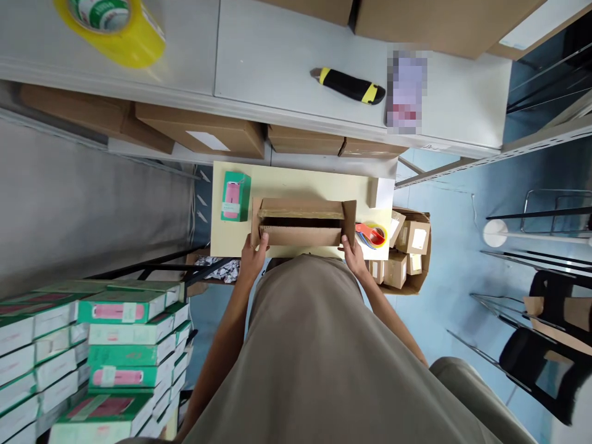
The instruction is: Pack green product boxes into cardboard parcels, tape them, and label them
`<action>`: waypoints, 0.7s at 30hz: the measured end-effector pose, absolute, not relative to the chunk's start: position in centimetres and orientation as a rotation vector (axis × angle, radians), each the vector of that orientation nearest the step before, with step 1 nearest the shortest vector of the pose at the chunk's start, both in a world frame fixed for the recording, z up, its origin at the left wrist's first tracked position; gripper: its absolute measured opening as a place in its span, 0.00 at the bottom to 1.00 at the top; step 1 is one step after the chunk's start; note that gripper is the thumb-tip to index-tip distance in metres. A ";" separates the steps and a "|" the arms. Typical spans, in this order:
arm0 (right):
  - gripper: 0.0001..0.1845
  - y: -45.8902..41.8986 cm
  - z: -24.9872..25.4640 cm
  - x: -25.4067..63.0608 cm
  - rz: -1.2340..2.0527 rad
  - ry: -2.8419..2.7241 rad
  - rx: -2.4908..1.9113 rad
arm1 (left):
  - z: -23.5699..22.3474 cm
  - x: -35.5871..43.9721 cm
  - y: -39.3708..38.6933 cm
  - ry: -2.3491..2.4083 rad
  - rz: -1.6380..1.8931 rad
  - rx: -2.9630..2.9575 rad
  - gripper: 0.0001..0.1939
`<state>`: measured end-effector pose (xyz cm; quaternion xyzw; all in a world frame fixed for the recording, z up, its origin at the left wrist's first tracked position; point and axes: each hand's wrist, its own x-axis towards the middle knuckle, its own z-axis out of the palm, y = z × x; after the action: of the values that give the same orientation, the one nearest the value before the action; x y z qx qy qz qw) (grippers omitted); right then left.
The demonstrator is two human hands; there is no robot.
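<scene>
A brown cardboard box (pixel 300 237) lies on the pale yellow table (pixel 300 179), its top flaps parted by a dark gap. My left hand (pixel 254 251) grips its near left corner, thumb on the front flap. At the near right corner, my right hand (pixel 352 251) holds it the same way, thumb up against the edge. Whatever is inside the box stays hidden. A green box with a pink picture (pixel 235 196) stands to the left of the cardboard box. Just right of my right hand lie red-handled scissors (pixel 367 233) with a yellow tape roll (pixel 380 235).
Above the table, a grey shelf (pixel 272 68) bears a yellow tape roll (pixel 139 37), a utility knife (pixel 354 86) and cartons. Stacked green boxes (pixel 124 308) fill the lower left. A large carton (pixel 423 271) of small boxes stands right of the table; black chairs (pixel 541 364) are farther right.
</scene>
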<state>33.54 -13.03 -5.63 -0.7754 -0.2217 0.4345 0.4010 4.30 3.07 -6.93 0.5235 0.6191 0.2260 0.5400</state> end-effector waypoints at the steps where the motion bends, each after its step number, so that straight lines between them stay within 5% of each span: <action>1: 0.45 -12.8 -5.7 33.6 1.100 -0.537 -1.943 | -7.1 4.5 3.1 1.469 0.561 1.167 0.41; 5: 0.40 -11.1 -4.5 35.0 1.033 -0.659 -1.949 | -5.7 5.3 4.6 1.520 0.616 1.115 0.39; 11: 0.23 -8.7 1.0 35.2 0.340 -1.107 -2.066 | 1.0 5.9 6.5 1.458 0.939 1.886 0.18; 13: 0.20 -7.3 1.8 34.0 0.460 -1.376 -2.003 | 1.8 7.1 6.8 1.275 0.811 2.032 0.11; 17: 0.21 -3.5 1.3 32.2 0.741 -1.795 -2.059 | 0.6 10.1 7.0 1.103 0.350 2.167 0.13; 21: 0.27 -0.6 0.8 32.6 0.737 -1.836 -2.092 | -0.1 10.4 6.0 1.068 0.248 2.149 0.14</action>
<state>32.61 -0.62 0.80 -0.7204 -0.6322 0.2536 0.1305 10.43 6.00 -0.07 0.8323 0.4137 0.0962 0.3563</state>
